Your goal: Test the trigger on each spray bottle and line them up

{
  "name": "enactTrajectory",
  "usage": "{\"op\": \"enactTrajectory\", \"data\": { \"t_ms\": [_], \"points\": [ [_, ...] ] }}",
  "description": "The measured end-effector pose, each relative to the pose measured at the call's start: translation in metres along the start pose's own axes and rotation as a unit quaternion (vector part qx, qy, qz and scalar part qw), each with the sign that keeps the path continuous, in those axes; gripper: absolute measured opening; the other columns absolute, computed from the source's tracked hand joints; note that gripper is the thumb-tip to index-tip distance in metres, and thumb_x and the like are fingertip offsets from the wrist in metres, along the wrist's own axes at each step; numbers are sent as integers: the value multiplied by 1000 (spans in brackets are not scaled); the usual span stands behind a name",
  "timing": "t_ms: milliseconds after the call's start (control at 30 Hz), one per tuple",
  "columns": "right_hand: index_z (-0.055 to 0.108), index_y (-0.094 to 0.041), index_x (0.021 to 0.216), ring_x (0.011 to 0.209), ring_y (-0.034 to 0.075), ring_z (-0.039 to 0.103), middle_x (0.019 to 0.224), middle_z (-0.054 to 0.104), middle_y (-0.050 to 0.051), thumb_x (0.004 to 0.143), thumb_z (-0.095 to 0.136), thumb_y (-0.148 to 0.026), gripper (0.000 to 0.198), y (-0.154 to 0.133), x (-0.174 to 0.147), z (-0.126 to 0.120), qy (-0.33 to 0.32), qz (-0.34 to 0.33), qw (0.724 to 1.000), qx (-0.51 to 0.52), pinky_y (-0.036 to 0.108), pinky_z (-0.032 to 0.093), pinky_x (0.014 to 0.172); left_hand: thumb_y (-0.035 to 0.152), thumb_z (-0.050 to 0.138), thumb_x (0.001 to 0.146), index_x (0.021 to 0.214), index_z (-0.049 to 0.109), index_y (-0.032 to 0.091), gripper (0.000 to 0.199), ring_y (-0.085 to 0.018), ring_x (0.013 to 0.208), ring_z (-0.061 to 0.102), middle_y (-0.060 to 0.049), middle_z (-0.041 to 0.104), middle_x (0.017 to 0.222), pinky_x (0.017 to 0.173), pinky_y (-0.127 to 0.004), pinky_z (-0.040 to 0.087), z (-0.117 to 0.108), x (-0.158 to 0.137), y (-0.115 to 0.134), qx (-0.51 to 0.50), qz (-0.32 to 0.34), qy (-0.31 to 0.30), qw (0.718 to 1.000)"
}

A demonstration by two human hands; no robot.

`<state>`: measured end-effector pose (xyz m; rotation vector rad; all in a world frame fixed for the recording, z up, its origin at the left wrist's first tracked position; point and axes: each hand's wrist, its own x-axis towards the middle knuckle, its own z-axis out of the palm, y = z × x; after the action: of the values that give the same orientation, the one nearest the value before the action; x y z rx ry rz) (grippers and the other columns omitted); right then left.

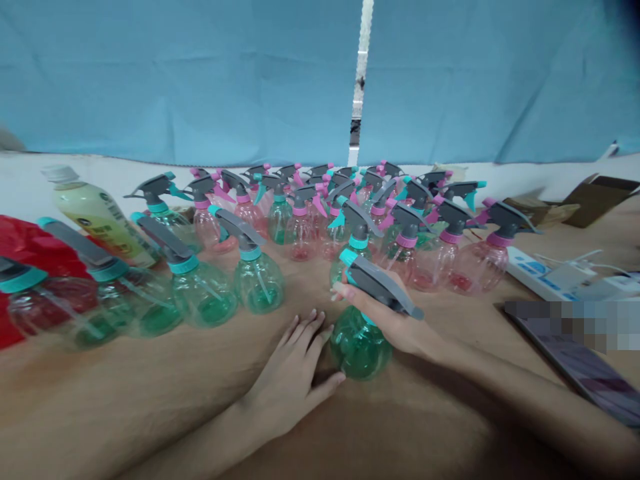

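Blue cloth: it hangs across the top of the frame (225, 87), behind everything you have set out.
Worktop: the wooden surface (200, 393) fills the lower frame, and both your hands are over it.
Bottle cluster: pink and green spray bottles (303, 240) crowd the upper middle; every one you can make out clearly wears its head, so these look complete.
Left row: four green bottles (205, 300) stand at left centre, also headed; the leftmost runs off the frame edge.
Drink bottle: it leans (100, 213) at upper left, beside a red bag (25, 233).
Your left hand: palm down, fingers spread on the worktop (293, 373) at lower centre; you cannot tell whether its thumb touches the held bottle.
Your right hand: curled around the held bottle's neck (400, 327), right of centre.
Held bottle: green, upright, just right of centre (361, 347).
Spray head: grey and turquoise, seated on that bottle (383, 287); that much appears done. Your fingers hide part of the collar, so how tight it is, and what remains, cannot be told.
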<state>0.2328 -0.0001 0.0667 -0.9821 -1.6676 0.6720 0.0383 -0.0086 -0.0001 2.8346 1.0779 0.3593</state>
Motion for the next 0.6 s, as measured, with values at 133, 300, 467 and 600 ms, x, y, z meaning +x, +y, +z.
{"op": "enactTrajectory", "data": {
  "t_ms": [133, 300, 467, 600],
  "points": [
    [55, -23, 72, 58, 12, 44, 62, 47, -3, 86, 57, -40, 22, -1, -1, -1, 0, -2, 1000, -9, 25, 38, 54, 52, 49, 92, 135, 41, 11, 60, -32, 134, 33, -18, 38, 145, 108, -53, 28, -1, 0, 1, 3, -1, -6, 1000],
    [55, -24, 74, 55, 12, 42, 61, 45, -4, 86, 58, -40, 19, -4, -1, -1, -11, 5, 1000, 17, 25, 37, 53, 52, 49, 91, 135, 41, 11, 61, -32, 135, 32, -18, 37, 145, 108, -53, 28, 0, 0, 1, 5, -4, -9, 1000],
    [60, -24, 93, 58, 12, 45, 70, 54, -3, 85, 59, -32, 12, -5, -1, 0, -36, 26, 996, 72, 27, 40, 56, 53, 48, 91, 135, 40, 10, 62, -32, 135, 31, -18, 36, 146, 109, -52, 27, -1, 0, 1, 8, -7, -16, 1000],
    [61, -24, 97, 62, 12, 49, 74, 57, -2, 86, 58, -29, 13, -2, -1, 1, -28, 16, 997, 70, 27, 42, 59, 53, 47, 92, 134, 41, 10, 61, -32, 135, 31, -18, 37, 145, 109, -52, 27, -2, 0, 1, 10, -5, -17, 1000]
  ]
}}
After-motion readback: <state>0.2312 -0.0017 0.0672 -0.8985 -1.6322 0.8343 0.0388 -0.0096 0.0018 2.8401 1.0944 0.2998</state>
